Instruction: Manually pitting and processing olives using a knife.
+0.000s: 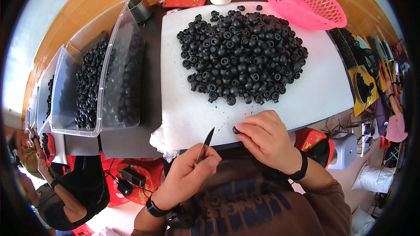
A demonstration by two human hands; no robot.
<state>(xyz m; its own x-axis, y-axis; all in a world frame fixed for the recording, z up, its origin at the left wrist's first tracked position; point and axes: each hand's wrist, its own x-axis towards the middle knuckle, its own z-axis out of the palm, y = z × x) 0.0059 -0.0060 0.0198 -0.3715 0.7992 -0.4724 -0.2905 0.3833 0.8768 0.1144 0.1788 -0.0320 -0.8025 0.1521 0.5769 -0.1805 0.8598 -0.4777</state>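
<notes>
A heap of rubber caps (243, 57) lies on the mat (315, 91), bins (109, 74) left, basket (302, 0) behind.

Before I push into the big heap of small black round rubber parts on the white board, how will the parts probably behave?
The heap of small black round rubber parts is loose, so it would probably spread rather than slide as one. The parts look round, so some may roll across the smooth white board. Each seems light: the right hand pinches one with its fingers alone.

pink basket (302, 0) cut off at top, co-worker's hands (37, 157) blurred
</notes>
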